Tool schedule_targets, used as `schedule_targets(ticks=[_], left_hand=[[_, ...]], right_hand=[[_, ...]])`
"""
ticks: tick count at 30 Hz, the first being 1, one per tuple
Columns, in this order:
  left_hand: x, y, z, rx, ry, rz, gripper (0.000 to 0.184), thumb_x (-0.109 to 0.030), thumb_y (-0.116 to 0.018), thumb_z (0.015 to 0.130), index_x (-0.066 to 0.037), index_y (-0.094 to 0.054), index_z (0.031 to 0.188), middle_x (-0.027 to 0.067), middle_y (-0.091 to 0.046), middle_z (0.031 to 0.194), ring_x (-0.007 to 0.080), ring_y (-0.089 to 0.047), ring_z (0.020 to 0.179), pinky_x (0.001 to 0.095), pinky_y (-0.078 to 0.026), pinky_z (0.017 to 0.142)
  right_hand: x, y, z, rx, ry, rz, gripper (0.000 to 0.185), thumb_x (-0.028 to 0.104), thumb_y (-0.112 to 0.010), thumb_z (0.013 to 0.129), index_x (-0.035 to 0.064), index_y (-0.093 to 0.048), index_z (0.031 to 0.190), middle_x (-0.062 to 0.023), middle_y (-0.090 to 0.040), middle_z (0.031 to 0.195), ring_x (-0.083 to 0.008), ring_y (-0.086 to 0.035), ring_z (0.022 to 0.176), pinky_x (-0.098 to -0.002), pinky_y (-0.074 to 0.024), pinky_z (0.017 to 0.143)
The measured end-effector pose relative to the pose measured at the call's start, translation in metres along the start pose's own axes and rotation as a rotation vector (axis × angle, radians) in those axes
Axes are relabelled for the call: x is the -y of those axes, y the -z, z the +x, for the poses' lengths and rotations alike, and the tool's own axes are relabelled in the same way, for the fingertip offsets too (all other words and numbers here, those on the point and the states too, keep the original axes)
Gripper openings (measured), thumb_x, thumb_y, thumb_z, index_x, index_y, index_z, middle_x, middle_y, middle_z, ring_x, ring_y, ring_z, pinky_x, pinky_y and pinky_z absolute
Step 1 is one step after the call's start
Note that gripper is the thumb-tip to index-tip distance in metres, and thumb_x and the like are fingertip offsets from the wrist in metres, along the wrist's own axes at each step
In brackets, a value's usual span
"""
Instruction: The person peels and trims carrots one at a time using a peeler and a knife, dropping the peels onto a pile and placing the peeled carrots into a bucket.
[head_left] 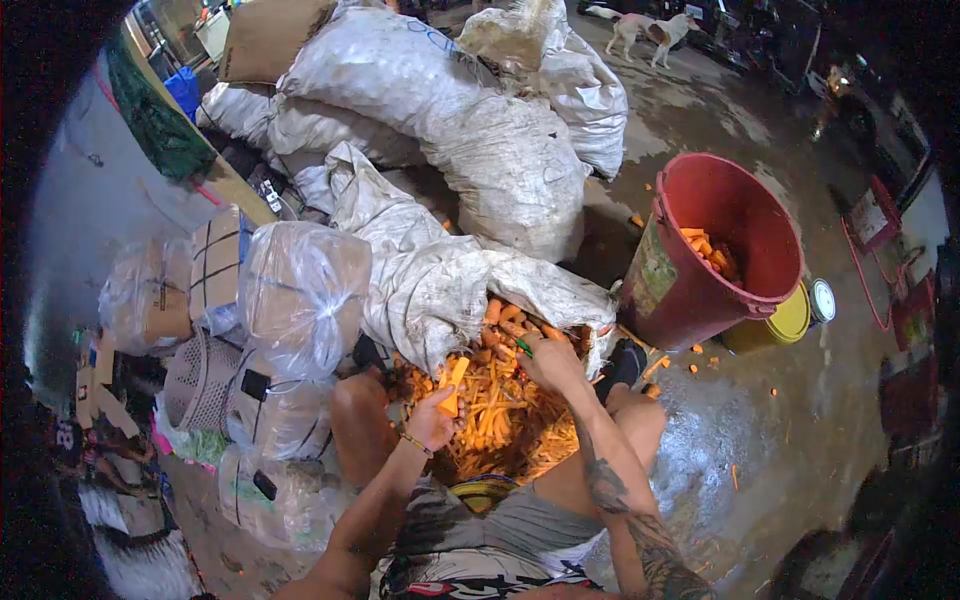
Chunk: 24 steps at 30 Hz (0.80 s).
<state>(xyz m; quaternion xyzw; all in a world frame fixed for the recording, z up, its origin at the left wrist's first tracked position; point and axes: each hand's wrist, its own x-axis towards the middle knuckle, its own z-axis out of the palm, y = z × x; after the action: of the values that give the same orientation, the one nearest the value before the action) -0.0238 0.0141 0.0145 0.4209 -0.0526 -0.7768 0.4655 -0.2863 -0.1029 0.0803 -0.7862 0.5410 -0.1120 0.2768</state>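
Observation:
My left hand (432,422) is closed around a peeled orange carrot (454,384), held up over the heap. My right hand (556,362) is closed on a small tool with a green handle (524,346); its working end is hard to make out. That hand is at the mouth of a white woven sack (440,285) lying on its side, where unpeeled carrots (494,312) spill out. Between my legs spreads a pile of carrot peelings (505,420), with the yellow rim of a container (482,490) at its near edge.
A tall red bin (655,265) holding carrot pieces (712,252) stands to the right, beside a yellow bucket (790,318). Full white sacks (510,165) are heaped ahead. Plastic-wrapped bundles (305,280) and a basket (200,380) line the left. Farther off, a dog (650,32) stands on the wet floor.

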Motion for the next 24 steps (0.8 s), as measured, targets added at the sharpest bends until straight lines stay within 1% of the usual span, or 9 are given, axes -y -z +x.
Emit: schedule_targets(ticks=[4,8,11,13,14,16,18,21,24], left_hand=[[0.006,-0.006,0.006,-0.042,-0.060,0.088,0.026,-0.028,-0.063,0.097,-0.010,-0.062,0.115,0.0020,-0.060,0.086,0.0151,-0.057,0.075,0.0306,-0.047,0.065],[0.010,-0.007,0.010,-0.041,-0.034,0.034,0.023,-0.018,-0.068,0.094,-0.011,-0.062,0.116,0.0021,-0.062,0.089,0.0147,-0.058,0.076,0.0324,-0.049,0.065],[0.009,-0.008,0.013,0.020,-0.043,0.057,0.031,-0.012,-0.070,0.092,-0.011,-0.060,0.122,0.0019,-0.063,0.092,0.0150,-0.059,0.077,0.0333,-0.050,0.067],[0.007,-0.029,0.013,-0.059,-0.158,0.163,0.040,-0.010,-0.070,0.091,-0.009,-0.057,0.128,0.0023,-0.063,0.098,0.0154,-0.060,0.081,0.0342,-0.051,0.069],[0.009,-0.035,0.009,-0.123,-0.198,0.208,0.044,-0.009,-0.070,0.090,-0.008,-0.056,0.131,0.0026,-0.063,0.101,0.0156,-0.060,0.083,0.0346,-0.051,0.070],[0.008,-0.030,0.013,-0.044,-0.265,0.321,0.058,-0.007,-0.072,0.087,-0.005,-0.049,0.139,0.0029,-0.060,0.111,0.0148,-0.060,0.091,0.0337,-0.051,0.072],[0.000,-0.024,0.019,0.004,-0.281,0.500,0.063,-0.007,-0.074,0.083,-0.003,-0.047,0.140,0.0025,-0.059,0.109,0.0134,-0.059,0.092,0.0313,-0.049,0.071],[-0.004,-0.046,0.012,-0.074,-0.408,0.535,0.048,-0.004,-0.077,0.081,-0.006,-0.055,0.123,-0.0032,-0.057,0.090,0.0089,-0.057,0.078,0.0248,-0.048,0.068],[-0.010,-0.045,0.010,-0.079,-0.340,0.629,0.041,-0.004,-0.079,0.079,-0.007,-0.057,0.114,-0.0038,-0.055,0.084,0.0100,-0.056,0.073,0.0259,-0.047,0.066]], right_hand=[[-0.014,-0.014,0.006,0.073,0.030,-0.031,0.039,0.028,-0.064,0.093,0.0025,-0.062,0.123,-0.0258,-0.069,0.085,-0.0427,-0.067,0.085,-0.0508,-0.0527,0.077],[-0.025,-0.034,0.007,0.056,0.110,-0.014,0.044,0.031,-0.061,0.094,0.0042,-0.058,0.130,-0.0242,-0.070,0.086,-0.0411,-0.068,0.083,-0.0505,-0.0528,0.076],[-0.013,-0.016,0.002,0.121,0.107,-0.017,0.045,0.030,-0.061,0.095,0.0064,-0.057,0.132,-0.0233,-0.070,0.086,-0.0413,-0.068,0.082,-0.0514,-0.0528,0.075],[-0.022,-0.024,0.010,0.032,0.120,-0.051,0.044,0.028,-0.063,0.093,0.0076,-0.057,0.132,-0.0232,-0.069,0.085,-0.0412,-0.067,0.080,-0.0523,-0.0523,0.073],[-0.022,-0.031,0.009,0.026,0.124,-0.055,0.043,0.026,-0.064,0.092,0.0081,-0.058,0.131,-0.0233,-0.069,0.084,-0.0411,-0.067,0.080,-0.0524,-0.0520,0.072],[-0.022,-0.041,0.012,0.021,0.139,-0.064,0.039,0.024,-0.066,0.090,0.0089,-0.061,0.126,-0.0236,-0.068,0.083,-0.0409,-0.067,0.078,-0.0524,-0.0514,0.070],[-0.010,-0.027,0.005,-0.023,0.219,0.051,0.034,0.024,-0.066,0.089,0.0079,-0.064,0.118,-0.0230,-0.069,0.083,-0.0408,-0.067,0.078,-0.0515,-0.0514,0.068],[0.005,-0.024,-0.001,0.007,0.286,0.023,0.031,0.025,-0.066,0.086,0.0102,-0.064,0.113,-0.0222,-0.070,0.088,-0.0413,-0.068,0.082,-0.0535,-0.0536,0.073],[0.014,-0.031,-0.003,0.040,0.287,-0.008,0.030,0.026,-0.067,0.085,0.0093,-0.065,0.110,-0.0207,-0.069,0.085,-0.0416,-0.068,0.080,-0.0535,-0.0534,0.072]])
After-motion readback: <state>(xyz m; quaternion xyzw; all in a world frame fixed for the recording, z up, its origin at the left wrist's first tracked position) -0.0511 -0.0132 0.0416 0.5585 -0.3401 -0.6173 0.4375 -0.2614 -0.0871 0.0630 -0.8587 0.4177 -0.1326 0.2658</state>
